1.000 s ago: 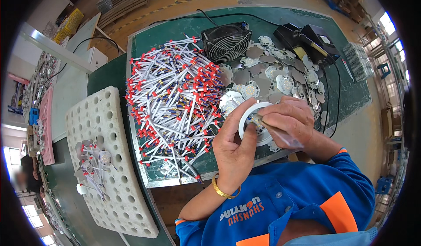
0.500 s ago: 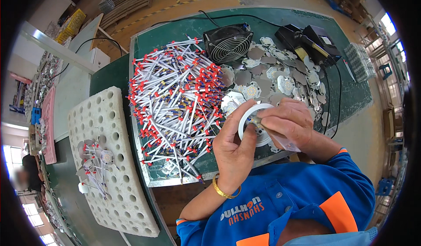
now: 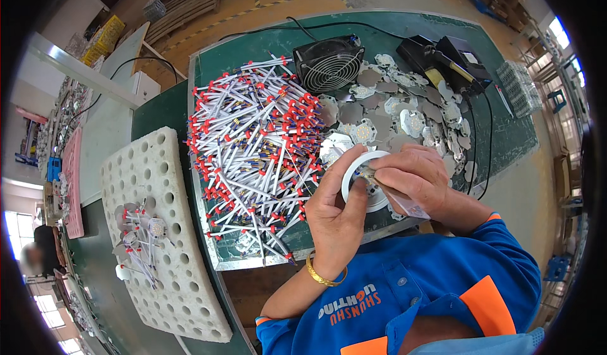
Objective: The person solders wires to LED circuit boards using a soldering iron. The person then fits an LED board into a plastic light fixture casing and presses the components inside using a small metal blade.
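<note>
A round white lamp housing is held in front of my chest, above the green table's near edge. My left hand is closed around its left side, the thumb reaching into the opening. My right hand is pinched over the right side, its fingertips at the opening; what they grip is too small to make out. A pale translucent strip sticks out below the right palm. Loose round LED boards lie just beyond both hands. To the left is a big heap of white sleeved wires with red clips.
A black fan stands at the table's far side. Black boxes with a corded tool are at the far right, their cables running down the table. On the left, a white foam board with holes carries several wired LED boards.
The lamp housing and both hands have shifted very slightly left. The translucent strip under my right hand has tilted a little. The heaps look the same.
</note>
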`<state>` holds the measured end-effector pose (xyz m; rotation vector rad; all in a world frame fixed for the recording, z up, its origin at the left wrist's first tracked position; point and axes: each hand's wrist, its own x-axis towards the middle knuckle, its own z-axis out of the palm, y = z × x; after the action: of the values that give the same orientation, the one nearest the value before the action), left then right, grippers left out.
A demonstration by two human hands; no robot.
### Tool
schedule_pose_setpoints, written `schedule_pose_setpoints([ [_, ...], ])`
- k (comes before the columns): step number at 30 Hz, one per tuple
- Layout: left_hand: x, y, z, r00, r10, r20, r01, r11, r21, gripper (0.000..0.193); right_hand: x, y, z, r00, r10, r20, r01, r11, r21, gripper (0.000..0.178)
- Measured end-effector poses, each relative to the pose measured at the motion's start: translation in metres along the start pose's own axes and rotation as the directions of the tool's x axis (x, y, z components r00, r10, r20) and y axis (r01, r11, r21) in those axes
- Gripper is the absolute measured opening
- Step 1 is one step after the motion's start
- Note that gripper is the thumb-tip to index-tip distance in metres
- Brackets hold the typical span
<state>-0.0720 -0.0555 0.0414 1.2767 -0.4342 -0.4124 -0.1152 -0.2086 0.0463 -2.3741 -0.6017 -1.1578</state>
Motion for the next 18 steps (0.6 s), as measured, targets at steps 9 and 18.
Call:
schedule_pose_setpoints([
  [9, -0.0011, 0.0017, 0.0001, 0.998, -0.05, -0.029, 0.05, 0.999, -0.004, 0.033, 0.0022, -0.0013, -0.0008, 1.0, 0.013, 0.022, -0.014, 1.0, 0.016, 0.038],
  [18, -0.0011, 0.0031, 0.0009, 0.998, -0.042, -0.041, 0.043, 0.999, 0.028, 0.032, -0.0007, -0.0036, 0.0028, 1.0, 0.022, -0.014, -0.022, 0.999, -0.031, 0.037],
])
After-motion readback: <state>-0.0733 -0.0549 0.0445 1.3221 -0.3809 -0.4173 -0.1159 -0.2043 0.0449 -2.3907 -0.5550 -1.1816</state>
